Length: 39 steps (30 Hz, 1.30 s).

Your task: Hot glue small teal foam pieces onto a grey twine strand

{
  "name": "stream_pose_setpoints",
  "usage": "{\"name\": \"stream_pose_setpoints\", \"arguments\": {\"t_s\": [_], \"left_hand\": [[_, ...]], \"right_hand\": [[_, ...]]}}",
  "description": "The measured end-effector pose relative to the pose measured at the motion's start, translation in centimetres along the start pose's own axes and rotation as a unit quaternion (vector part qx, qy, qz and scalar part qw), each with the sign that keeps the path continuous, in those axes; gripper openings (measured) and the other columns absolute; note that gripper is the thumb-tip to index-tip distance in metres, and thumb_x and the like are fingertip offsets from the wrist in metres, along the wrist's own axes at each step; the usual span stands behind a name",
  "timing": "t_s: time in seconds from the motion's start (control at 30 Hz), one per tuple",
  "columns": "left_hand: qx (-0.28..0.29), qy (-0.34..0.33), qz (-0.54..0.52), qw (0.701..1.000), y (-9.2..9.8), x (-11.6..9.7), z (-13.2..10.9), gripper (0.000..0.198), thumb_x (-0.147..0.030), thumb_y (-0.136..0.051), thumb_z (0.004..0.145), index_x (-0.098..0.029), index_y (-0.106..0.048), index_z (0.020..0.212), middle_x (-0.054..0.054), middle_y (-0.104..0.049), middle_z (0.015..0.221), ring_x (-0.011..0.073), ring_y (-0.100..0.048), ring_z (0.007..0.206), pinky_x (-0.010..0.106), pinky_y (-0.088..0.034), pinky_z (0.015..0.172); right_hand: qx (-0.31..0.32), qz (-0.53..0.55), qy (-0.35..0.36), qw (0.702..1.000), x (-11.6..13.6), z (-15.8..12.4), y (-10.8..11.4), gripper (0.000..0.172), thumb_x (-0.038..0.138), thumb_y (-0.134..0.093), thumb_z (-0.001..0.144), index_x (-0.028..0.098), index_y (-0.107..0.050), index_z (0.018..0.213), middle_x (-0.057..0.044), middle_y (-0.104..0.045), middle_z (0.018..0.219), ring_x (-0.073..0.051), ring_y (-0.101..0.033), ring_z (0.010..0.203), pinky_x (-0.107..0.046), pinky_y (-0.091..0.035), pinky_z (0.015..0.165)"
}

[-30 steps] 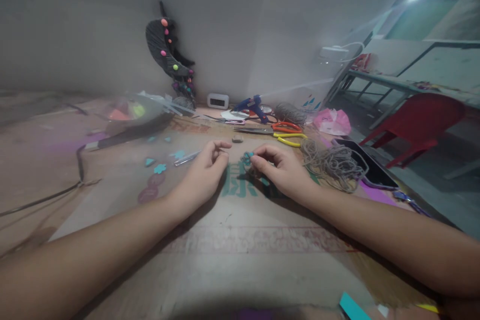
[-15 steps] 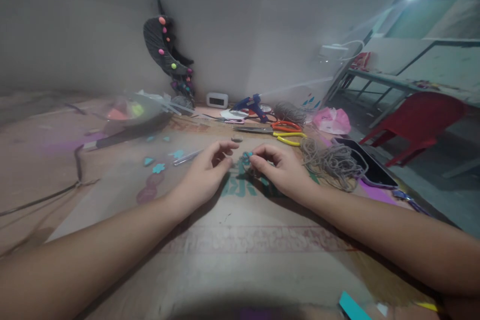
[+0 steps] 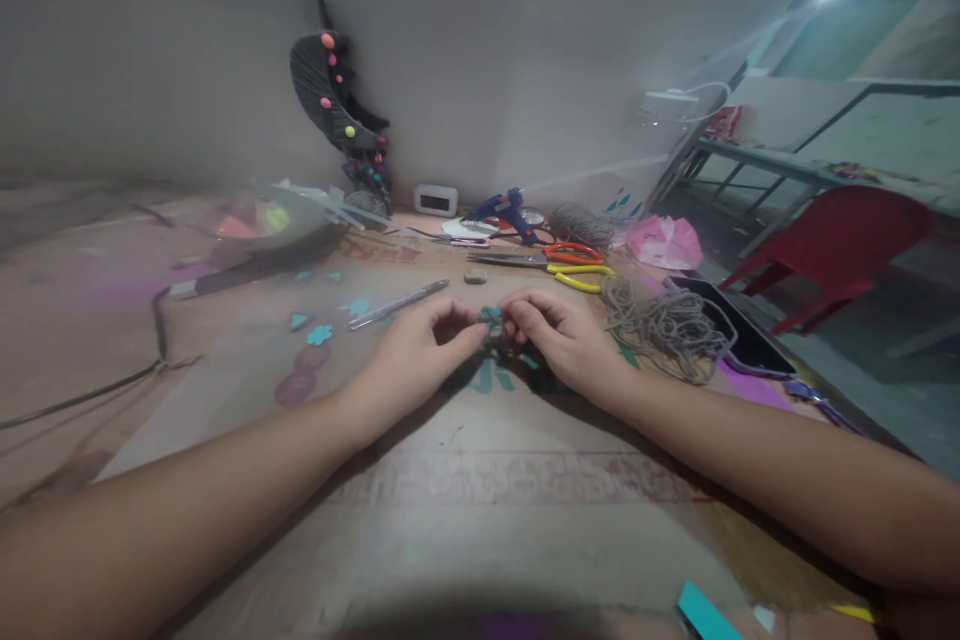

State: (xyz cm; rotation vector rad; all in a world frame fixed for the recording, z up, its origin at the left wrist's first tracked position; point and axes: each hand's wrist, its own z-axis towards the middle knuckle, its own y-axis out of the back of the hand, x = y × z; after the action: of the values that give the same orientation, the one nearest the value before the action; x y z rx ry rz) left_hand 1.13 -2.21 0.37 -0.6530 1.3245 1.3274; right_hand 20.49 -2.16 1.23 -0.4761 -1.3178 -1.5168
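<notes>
Between my two hands is a small teal piece with grey string; its exact shape is too small to make out. My left hand pinches its left side between thumb and fingers. From the other side my right hand grips it, fingers curled. A clear pen lies left of my left hand, beside a teal flower cutout and a teal triangle. Close to my right forearm is a tangled heap of grey yarn.
Scissors with orange and yellow handles lie beyond my hands, near a small eraser-like block. Behind them are a blue glue gun and a white digital clock. A phone rests at the right edge. A decorated grey crescent hangs on the wall.
My left hand has moved right and closed on the small teal piece, which my right hand held alone before. More of the pen and the eraser-like block now shows.
</notes>
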Motion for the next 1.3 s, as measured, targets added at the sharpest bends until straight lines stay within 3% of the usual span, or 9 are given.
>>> {"name": "stream_pose_setpoints", "arguments": {"t_s": [0.13,0.23,0.6,0.77,1.07,1.23,1.3], "left_hand": [[0.011,0.012,0.027,0.999,0.1,-0.2,0.0,0.013,-0.031,-0.060,0.085,-0.019,-0.064,0.083,0.001,-0.065,0.082,0.0163,-0.057,0.078,0.029,-0.043,0.073],[0.021,0.015,0.034,0.999,0.1,-0.2,0.0,0.014,-0.032,-0.059,0.086,-0.019,-0.062,0.084,0.001,-0.064,0.085,0.0166,-0.057,0.080,0.030,-0.042,0.075],[0.021,0.017,0.038,0.999,0.2,-0.3,-0.1,0.016,-0.033,-0.059,0.086,-0.018,-0.062,0.085,0.001,-0.064,0.086,0.0167,-0.056,0.081,0.030,-0.042,0.075],[0.020,0.012,0.037,0.999,0.1,-0.2,0.0,0.015,-0.033,-0.059,0.086,-0.018,-0.061,0.084,0.001,-0.063,0.084,0.0169,-0.056,0.081,0.030,-0.041,0.074],[0.023,0.010,0.037,0.999,0.1,0.0,0.1,0.014,-0.033,-0.058,0.086,-0.019,-0.060,0.083,0.000,-0.062,0.084,0.0167,-0.056,0.081,0.030,-0.041,0.074],[0.026,0.004,0.039,0.999,0.2,0.2,0.1,0.014,-0.033,-0.058,0.087,-0.019,-0.060,0.083,0.000,-0.063,0.084,0.0167,-0.056,0.081,0.030,-0.041,0.073],[0.025,0.005,0.041,0.999,0.2,0.2,0.0,0.014,-0.033,-0.058,0.087,-0.019,-0.060,0.084,0.000,-0.063,0.084,0.0169,-0.057,0.081,0.030,-0.041,0.074]], "right_hand": [[-0.064,0.032,0.027,0.997,-0.2,0.0,0.1,0.023,0.031,-0.048,0.097,0.017,-0.065,0.104,0.002,-0.060,0.070,-0.011,-0.056,0.065,-0.024,-0.046,0.064],[-0.095,0.053,0.037,0.993,-0.1,0.1,0.2,0.021,0.027,-0.048,0.096,0.017,-0.065,0.102,0.003,-0.059,0.066,-0.010,-0.055,0.061,-0.024,-0.046,0.061],[-0.077,0.050,-0.012,0.996,-0.1,0.1,0.0,0.008,0.026,-0.065,0.083,0.019,-0.068,0.083,0.001,-0.065,0.069,-0.011,-0.059,0.064,-0.025,-0.048,0.063],[-0.094,0.054,0.030,0.994,-0.8,0.2,-0.2,0.012,0.019,-0.064,0.082,0.020,-0.062,0.094,-0.001,-0.065,0.088,-0.013,-0.061,0.080,-0.029,-0.049,0.076],[-0.088,-0.018,0.082,0.993,-0.8,0.1,0.0,0.016,0.010,-0.056,0.084,0.020,-0.060,0.097,-0.001,-0.060,0.090,-0.014,-0.058,0.083,-0.029,-0.047,0.079],[-0.082,-0.040,0.052,0.994,-0.4,0.0,0.1,0.007,0.020,-0.059,0.086,0.019,-0.063,0.092,0.000,-0.060,0.081,-0.014,-0.058,0.076,-0.028,-0.045,0.071],[-0.081,-0.040,0.041,0.995,-0.2,0.1,0.2,0.011,0.027,-0.057,0.089,0.019,-0.065,0.089,-0.002,-0.064,0.082,-0.014,-0.059,0.076,-0.027,-0.045,0.070]]}}
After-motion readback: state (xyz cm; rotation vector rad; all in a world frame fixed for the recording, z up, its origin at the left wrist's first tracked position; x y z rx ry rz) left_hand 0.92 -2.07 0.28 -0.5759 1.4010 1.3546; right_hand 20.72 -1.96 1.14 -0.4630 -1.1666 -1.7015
